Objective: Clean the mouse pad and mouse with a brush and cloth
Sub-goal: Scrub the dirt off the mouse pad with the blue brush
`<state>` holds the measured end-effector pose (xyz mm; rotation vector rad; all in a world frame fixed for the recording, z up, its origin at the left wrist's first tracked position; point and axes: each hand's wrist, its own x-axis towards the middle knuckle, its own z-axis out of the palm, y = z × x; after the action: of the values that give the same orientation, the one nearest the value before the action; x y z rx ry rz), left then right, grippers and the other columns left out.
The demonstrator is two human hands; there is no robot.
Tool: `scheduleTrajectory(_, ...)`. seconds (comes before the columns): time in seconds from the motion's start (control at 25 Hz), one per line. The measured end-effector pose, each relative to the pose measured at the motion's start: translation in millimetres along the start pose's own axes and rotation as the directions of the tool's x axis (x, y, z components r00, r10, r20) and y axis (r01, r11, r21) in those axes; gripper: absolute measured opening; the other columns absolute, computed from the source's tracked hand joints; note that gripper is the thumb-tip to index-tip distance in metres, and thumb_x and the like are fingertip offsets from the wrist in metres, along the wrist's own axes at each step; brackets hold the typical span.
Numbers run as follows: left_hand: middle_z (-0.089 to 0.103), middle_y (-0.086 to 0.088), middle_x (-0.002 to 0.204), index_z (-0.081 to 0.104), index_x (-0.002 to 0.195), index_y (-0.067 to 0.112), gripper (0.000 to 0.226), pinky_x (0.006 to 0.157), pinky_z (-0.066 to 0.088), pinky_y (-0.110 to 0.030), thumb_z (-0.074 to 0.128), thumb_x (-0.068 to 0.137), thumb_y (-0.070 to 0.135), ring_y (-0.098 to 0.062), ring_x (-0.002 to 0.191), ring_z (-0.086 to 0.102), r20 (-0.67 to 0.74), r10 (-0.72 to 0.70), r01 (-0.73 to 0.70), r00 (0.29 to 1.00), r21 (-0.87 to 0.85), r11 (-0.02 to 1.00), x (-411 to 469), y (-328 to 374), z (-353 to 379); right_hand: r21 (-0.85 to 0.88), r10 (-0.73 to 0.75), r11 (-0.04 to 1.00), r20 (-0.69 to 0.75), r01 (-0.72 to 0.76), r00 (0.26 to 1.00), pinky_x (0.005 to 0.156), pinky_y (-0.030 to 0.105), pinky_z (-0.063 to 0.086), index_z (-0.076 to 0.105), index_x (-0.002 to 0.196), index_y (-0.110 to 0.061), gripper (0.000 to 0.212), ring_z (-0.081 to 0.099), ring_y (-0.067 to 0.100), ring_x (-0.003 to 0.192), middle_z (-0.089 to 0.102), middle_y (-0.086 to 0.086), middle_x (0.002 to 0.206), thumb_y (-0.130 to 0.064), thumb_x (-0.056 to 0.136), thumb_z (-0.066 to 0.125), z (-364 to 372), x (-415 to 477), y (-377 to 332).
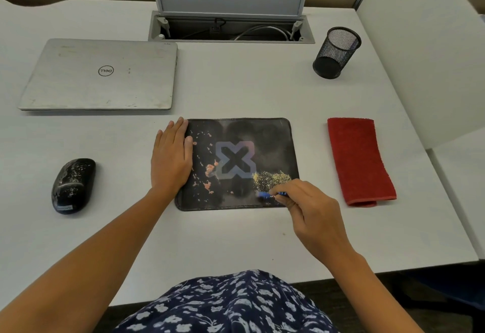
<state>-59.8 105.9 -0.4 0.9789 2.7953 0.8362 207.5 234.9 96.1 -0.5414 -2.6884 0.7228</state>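
Two hands: my left hand (pixel 172 159) lies flat on the mouse pad's (pixel 262 133) left edge; my right hand (pixel 312 209) pinches the brush (pixel 263 194).
Crumbs (pixel 271 178): piled just beyond the bristles, pad's near-right corner.
Mouse (pixel 73 185): left of my left hand.

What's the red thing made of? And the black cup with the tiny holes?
The red cloth looks like soft terry fabric: fuzzy, folded, with a stitched hem. The black cup seems to be metal wire mesh, matte: you can see through its walls.
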Motion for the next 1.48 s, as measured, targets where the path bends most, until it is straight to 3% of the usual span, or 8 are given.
scheduleTrajectory(0.2, 0.031, 0.000, 0.156, 0.030, 0.149, 0.019, 0.048, 0.121, 0.006, -0.033, 0.025, 0.104, 0.035, -0.018, 0.146, 0.021, -0.006, -0.001, 0.001, 1.000, 0.007, 1.000, 0, -2, 2, -0.099, 0.032, 0.994, -0.086, -0.041, 0.996, 0.049, 0.033, 0.053, 0.069, 0.090, -0.007, 0.019, 0.062, 0.022, 0.066, 0.068, 0.005, 0.080, -0.003, 0.083, 0.051, -3, 1, 10)
scheduleTrajectory(0.36, 0.031, 0.000, 0.156, 0.030, 0.149, 0.018, 0.049, 0.121, 0.007, -0.035, 0.024, 0.103, 0.036, -0.018, 0.146, 0.021, -0.002, -0.002, 0.002, 1.000, 0.007, 1.000, 0, -2, 2, 0.088, 0.054, 0.995, -0.011, -0.052, 0.998, 0.066, 0.025, 0.056, 0.070, 0.097, -0.011, 0.021, 0.064, 0.015, 0.078, 0.070, 0.002, 0.091, -0.014, 0.090, 0.050, 5, 1, 4)
scheduleTrajectory(0.52, 0.030, 0.000, 0.156, 0.030, 0.149, 0.018, 0.049, 0.121, 0.007, -0.035, 0.025, 0.104, 0.035, -0.018, 0.146, 0.021, 0.001, -0.007, 0.007, 1.000, 0.012, 1.000, 0, -1, 2, -0.110, 0.079, 0.989, -0.140, -0.094, 0.987, 0.047, 0.032, 0.051, 0.067, 0.092, -0.009, 0.021, 0.060, 0.019, 0.065, 0.067, 0.003, 0.079, -0.009, 0.088, 0.047, -4, 0, 15)
scheduleTrajectory(0.68, 0.030, 0.000, 0.156, 0.030, 0.149, 0.018, 0.051, 0.121, 0.007, -0.035, 0.023, 0.102, 0.038, -0.018, 0.146, 0.021, 0.003, -0.006, 0.006, 1.000, 0.011, 1.000, 0, -1, 1, 0.161, 0.172, 0.974, -0.080, -0.158, 0.982, 0.062, 0.024, 0.054, 0.069, 0.096, -0.010, 0.016, 0.063, 0.013, 0.077, 0.069, 0.000, 0.088, -0.011, 0.095, 0.053, 2, -2, 15)
scheduleTrajectory(0.84, 0.030, 0.000, 0.156, 0.030, 0.149, 0.018, 0.049, 0.121, 0.006, -0.034, 0.024, 0.103, 0.036, -0.018, 0.146, 0.021, -0.004, -0.004, 0.004, 1.000, 0.016, 1.000, 0, -1, 2, -0.052, 0.171, 0.982, -0.179, -0.183, 0.969, 0.047, 0.024, 0.046, 0.067, 0.087, -0.010, 0.017, 0.058, 0.015, 0.061, 0.066, 0.002, 0.076, -0.009, 0.090, 0.049, 0, 0, 13)
scheduleTrajectory(0.92, 0.030, 0.000, 0.156, 0.030, 0.149, 0.019, 0.049, 0.121, 0.006, -0.034, 0.024, 0.103, 0.036, -0.018, 0.146, 0.021, -0.006, -0.001, 0.001, 1.000, 0.017, 1.000, 0, -2, 3, 0.038, 0.192, 0.981, -0.214, -0.188, 0.958, 0.048, 0.024, 0.047, 0.066, 0.088, -0.010, 0.019, 0.057, 0.014, 0.062, 0.066, 0.000, 0.077, -0.013, 0.095, 0.049, -3, 6, 15)
scheduleTrajectory(1.24, 0.032, 0.000, 0.155, 0.031, 0.149, 0.019, 0.048, 0.121, 0.007, -0.033, 0.026, 0.103, 0.035, -0.016, 0.145, 0.022, -0.019, 0.006, -0.006, 1.000, -0.005, 1.000, 0, -3, 3, 0.111, 0.086, 0.991, -0.112, -0.074, 0.990, 0.079, 0.023, 0.053, 0.072, 0.103, -0.007, 0.031, 0.067, 0.019, 0.083, 0.073, 0.007, 0.098, -0.024, 0.092, 0.049, 12, 54, -4)
scheduleTrajectory(1.48, 0.032, 0.000, 0.155, 0.031, 0.149, 0.018, 0.048, 0.121, 0.008, -0.034, 0.026, 0.104, 0.033, -0.017, 0.145, 0.022, -0.016, 0.008, -0.008, 1.000, -0.001, 1.000, 0, -2, 1, -0.051, 0.098, 0.994, 0.116, -0.092, 0.989, 0.069, 0.006, 0.035, 0.068, 0.094, -0.012, 0.015, 0.055, 0.013, 0.071, 0.070, 0.004, 0.091, -0.018, 0.092, 0.054, 8, 47, 1)
